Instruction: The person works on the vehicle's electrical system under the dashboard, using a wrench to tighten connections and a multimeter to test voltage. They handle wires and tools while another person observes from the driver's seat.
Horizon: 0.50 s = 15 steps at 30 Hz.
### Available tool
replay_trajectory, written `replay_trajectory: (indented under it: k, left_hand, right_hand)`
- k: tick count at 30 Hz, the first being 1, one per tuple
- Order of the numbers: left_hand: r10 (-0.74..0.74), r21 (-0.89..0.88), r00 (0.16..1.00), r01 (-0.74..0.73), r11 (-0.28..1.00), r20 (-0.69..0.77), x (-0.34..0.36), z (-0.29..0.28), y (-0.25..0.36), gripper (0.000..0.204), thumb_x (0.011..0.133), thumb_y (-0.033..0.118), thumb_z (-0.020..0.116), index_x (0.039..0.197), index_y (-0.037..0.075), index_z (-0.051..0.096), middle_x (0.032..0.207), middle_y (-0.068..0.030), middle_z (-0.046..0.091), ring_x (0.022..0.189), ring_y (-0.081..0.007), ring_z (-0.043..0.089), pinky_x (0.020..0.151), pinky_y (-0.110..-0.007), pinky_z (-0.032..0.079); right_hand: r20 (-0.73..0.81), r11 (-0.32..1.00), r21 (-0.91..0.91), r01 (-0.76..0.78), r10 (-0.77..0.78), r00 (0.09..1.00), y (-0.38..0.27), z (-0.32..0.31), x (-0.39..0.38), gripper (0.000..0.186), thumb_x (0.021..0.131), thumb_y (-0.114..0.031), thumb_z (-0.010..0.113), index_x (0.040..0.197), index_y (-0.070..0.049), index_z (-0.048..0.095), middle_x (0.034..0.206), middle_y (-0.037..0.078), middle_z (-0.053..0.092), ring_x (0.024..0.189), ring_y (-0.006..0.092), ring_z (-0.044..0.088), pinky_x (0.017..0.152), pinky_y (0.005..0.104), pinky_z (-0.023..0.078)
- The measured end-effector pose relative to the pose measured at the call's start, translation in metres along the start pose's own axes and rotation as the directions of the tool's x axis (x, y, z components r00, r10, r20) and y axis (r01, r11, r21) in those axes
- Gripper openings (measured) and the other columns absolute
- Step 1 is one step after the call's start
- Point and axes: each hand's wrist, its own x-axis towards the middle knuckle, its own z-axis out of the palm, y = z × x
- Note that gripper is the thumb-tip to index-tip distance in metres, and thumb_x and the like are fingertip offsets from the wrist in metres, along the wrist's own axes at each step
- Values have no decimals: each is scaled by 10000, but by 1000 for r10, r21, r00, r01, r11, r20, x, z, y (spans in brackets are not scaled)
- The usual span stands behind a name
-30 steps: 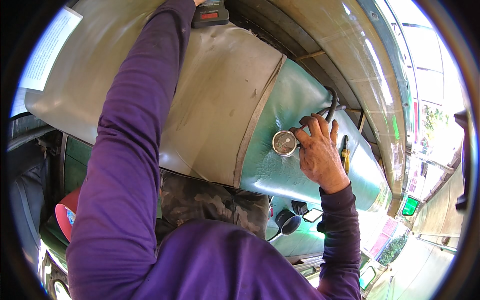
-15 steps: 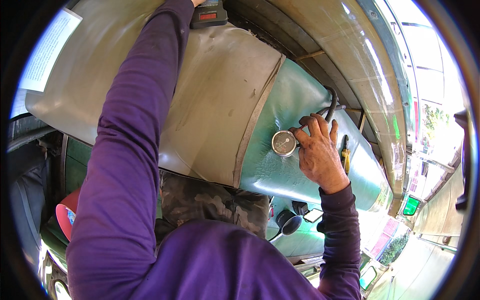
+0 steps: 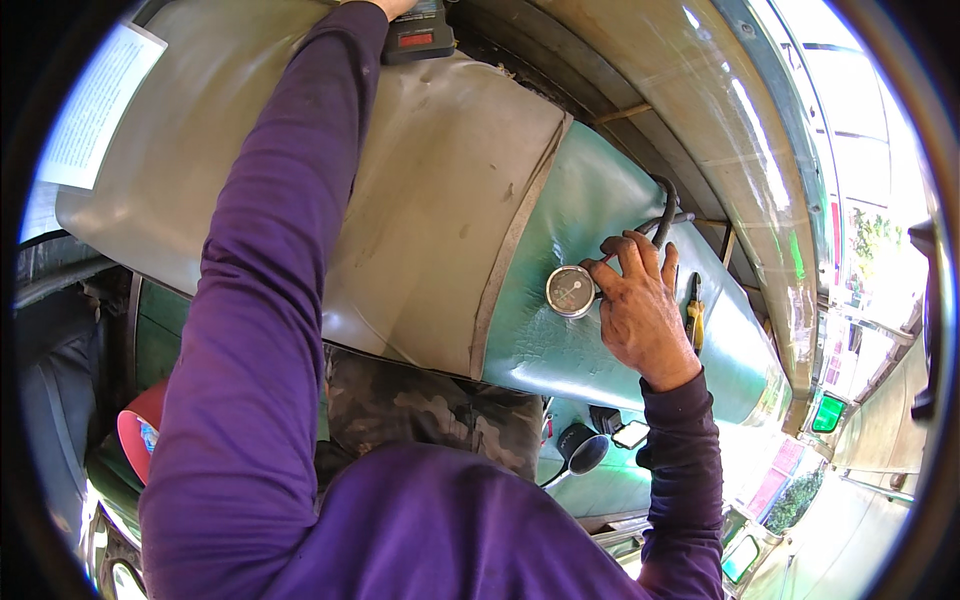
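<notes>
My left hand (image 3: 385, 8) is at the top edge beside a dark handheld device with a red display (image 3: 418, 38); its fingers are out of sight. My right hand (image 3: 645, 300) has bent fingers pinching at the back of a round metal-rimmed gauge (image 3: 570, 291) over green upholstery (image 3: 535, 345). Its exact grip on the dark fittings there is partly hidden. A black hose (image 3: 666, 205) curves just beyond my fingers, and yellow-handled pliers (image 3: 696, 325) lie to their right.
A beige padded surface (image 3: 420, 220) adjoins the green one. Below are camouflage-clad legs (image 3: 430, 410), a black cup-like container (image 3: 582, 450), a lit phone (image 3: 630, 433) and a red container (image 3: 133, 442). A printed sheet (image 3: 95, 105) is at upper left; a curved metal frame runs along the right.
The whole view has shifted very slightly downward and rightward in the picture. Both hands hold much the same positions.
</notes>
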Motion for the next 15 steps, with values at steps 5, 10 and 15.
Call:
replay_trajectory:
  k: [5,10,15]
  left_hand:
    - [73,48,997,-72,996,-8,3,2,-4,433,902,327,643,898,-97,731,954,-317,712,939,-428,707,853,-478,518]
    - [-31,-28,999,31,999,15,-2,-1,3,431,907,326,651,905,-97,731,955,-314,714,942,-421,708,850,-477,518]
    - [-32,-22,999,32,999,13,-5,-5,7,434,910,330,652,915,-97,730,968,-316,713,951,-420,707,858,-470,514]
  right_hand:
    - [4,1000,-8,3,-3,1000,1,0,-1,430,779,-44,627,1195,-142,681,1293,130,536,1377,365,418,1117,727,264]
    - [16,1000,-15,0,1,1000,2,1,-1,441,777,-46,634,1206,-143,676,1293,131,534,1379,364,414,1114,731,272]
    - [13,1000,-17,1,-1,1000,2,2,-1,448,775,-46,633,1211,-141,674,1294,136,532,1383,365,412,1117,736,266]
